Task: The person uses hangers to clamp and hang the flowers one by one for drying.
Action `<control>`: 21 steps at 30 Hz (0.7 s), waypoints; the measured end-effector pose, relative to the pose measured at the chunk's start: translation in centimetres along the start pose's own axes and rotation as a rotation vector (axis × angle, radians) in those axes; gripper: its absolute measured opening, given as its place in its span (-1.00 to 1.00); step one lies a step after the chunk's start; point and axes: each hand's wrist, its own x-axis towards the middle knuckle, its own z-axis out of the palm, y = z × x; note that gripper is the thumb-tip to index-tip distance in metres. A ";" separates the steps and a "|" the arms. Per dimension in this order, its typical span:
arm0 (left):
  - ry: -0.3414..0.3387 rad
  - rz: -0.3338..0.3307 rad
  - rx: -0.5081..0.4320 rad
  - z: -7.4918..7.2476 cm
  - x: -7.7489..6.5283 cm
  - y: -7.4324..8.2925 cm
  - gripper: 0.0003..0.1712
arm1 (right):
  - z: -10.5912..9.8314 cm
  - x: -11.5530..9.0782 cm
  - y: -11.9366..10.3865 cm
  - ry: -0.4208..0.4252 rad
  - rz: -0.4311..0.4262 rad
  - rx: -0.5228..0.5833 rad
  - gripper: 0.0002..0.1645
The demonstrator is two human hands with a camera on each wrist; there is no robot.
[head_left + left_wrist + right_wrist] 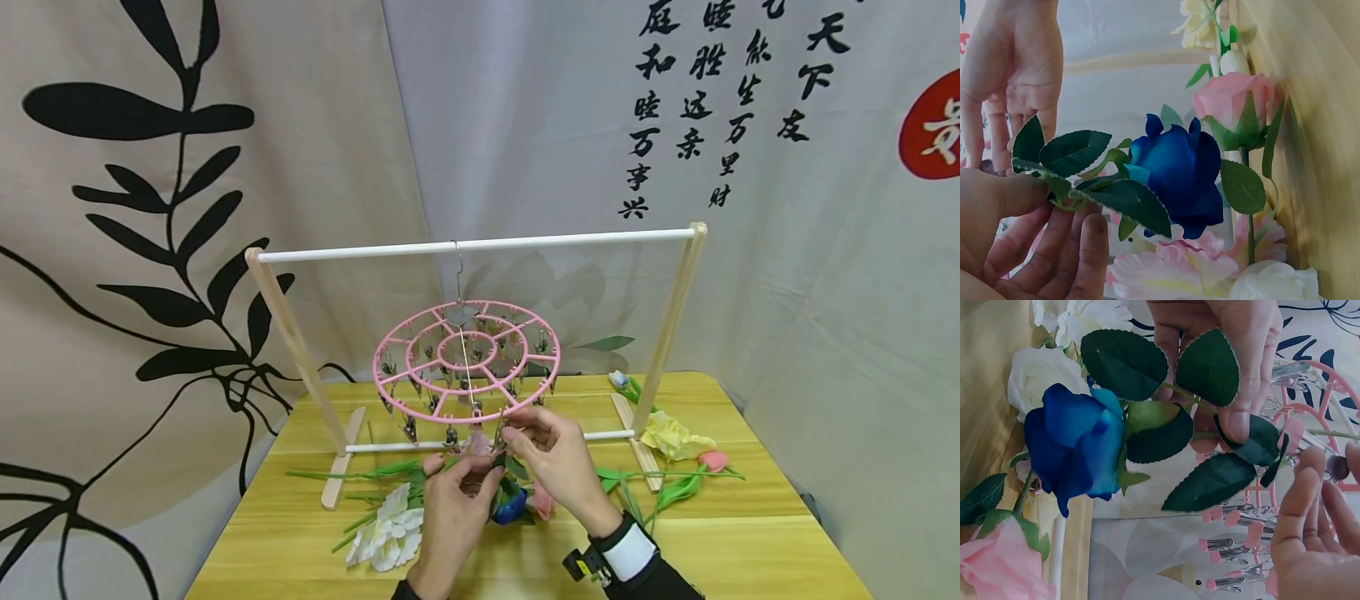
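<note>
A blue artificial rose (1072,447) with dark green leaves points its bloom down, below the near rim of a round pink clip hanger (542,398). My left hand (459,512) pinches its stem among the leaves between thumb and fingers. Just above, my right hand (558,458) grips a metal clip (1335,464) with pink tips between thumb and fingers. In the right wrist view the clip's tips overlap the stem beside the upper leaves; I cannot tell whether they bite on it. A pink rose (1235,103) is close to the blue bloom.
The hanger hangs by a hook (459,271) from the white top bar (360,252) of a wooden-sided stand. Several metal clips dangle around it. On the wooden table (270,550) lie white flowers (390,533) at left, and a yellow flower (675,435) and pink tulip (712,461) at right.
</note>
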 end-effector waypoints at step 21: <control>0.043 -0.015 0.017 -1.6 -0.1 -1.3 -0.82 | -1.3 -1.5 1.0 -0.065 -0.021 0.038 -0.72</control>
